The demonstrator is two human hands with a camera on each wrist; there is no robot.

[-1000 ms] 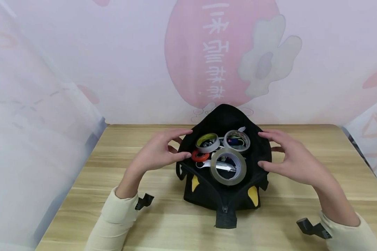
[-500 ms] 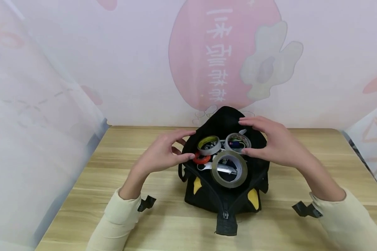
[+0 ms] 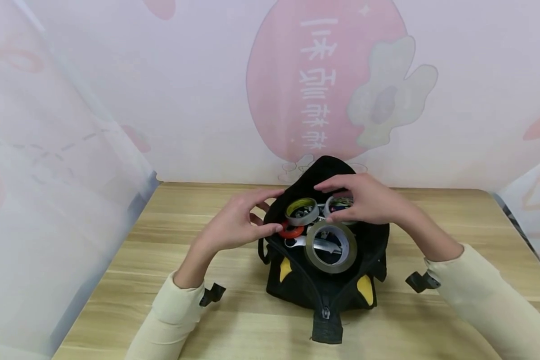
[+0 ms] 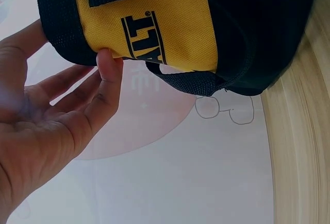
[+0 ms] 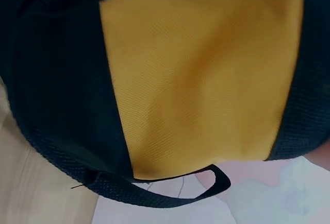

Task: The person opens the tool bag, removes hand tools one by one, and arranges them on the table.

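Left hand (image 3: 238,220): thumb and fingers spaced apart, holding the black bag (image 3: 294,289) by its near-side rim.
Yellow panel (image 4: 188,18): beside the left fingers; black capitals "ALT" and ® readable.
Orange roll (image 3: 293,232): just beside the left thumb tip.
Yellow-cored roll (image 3: 305,220): between both hands.
Wall lettering (image 3: 317,82): pale column of characters beyond the fingers.
Brown tape roll (image 3: 309,247): in the bag, below the right thumb.
Clear tape roll (image 3: 328,205): under the right fingers, contact unclear.
Right hand (image 3: 366,200): thumb and forefinger wide apart.
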